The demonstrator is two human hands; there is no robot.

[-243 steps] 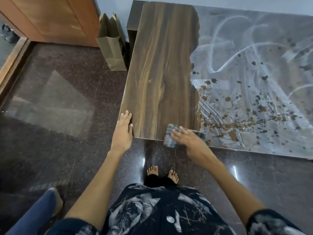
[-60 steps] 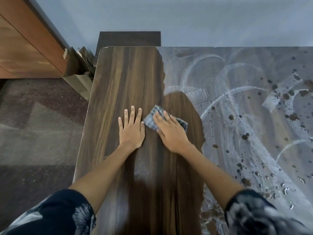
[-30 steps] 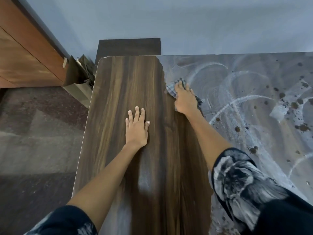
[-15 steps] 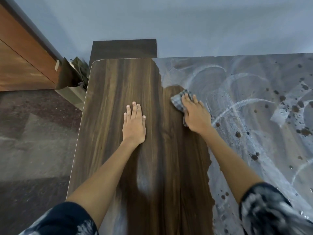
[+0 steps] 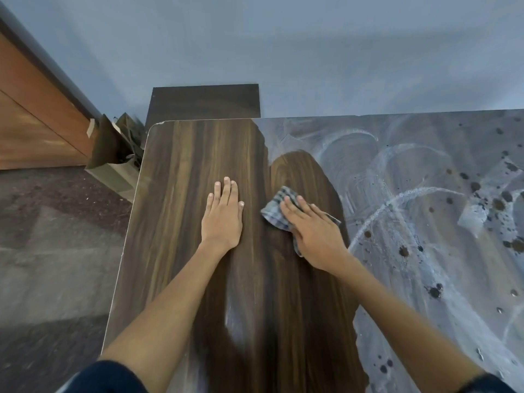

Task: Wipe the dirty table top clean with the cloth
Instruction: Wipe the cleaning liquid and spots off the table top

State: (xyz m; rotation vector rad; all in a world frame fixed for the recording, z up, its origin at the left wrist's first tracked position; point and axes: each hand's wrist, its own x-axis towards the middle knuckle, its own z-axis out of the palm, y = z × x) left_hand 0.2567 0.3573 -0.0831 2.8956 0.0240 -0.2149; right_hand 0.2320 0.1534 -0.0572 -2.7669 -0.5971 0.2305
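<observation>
The right hand (image 5: 314,234) is pressing the checked cloth (image 5: 279,204) flat-fingered on the desk (image 5: 175,194), drawing it back toward the body from the far edge — a fresh tongue of clean wood is opening in the grey film (image 5: 411,177). The left hand (image 5: 222,219) is bracing open-palmed beside it — the spattered right side is awaiting its turn

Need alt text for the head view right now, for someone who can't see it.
The right hand presses a checked cloth flat on the wooden table top, beside the left hand lying flat. The table's right part remains smeared white with brown spots.
</observation>
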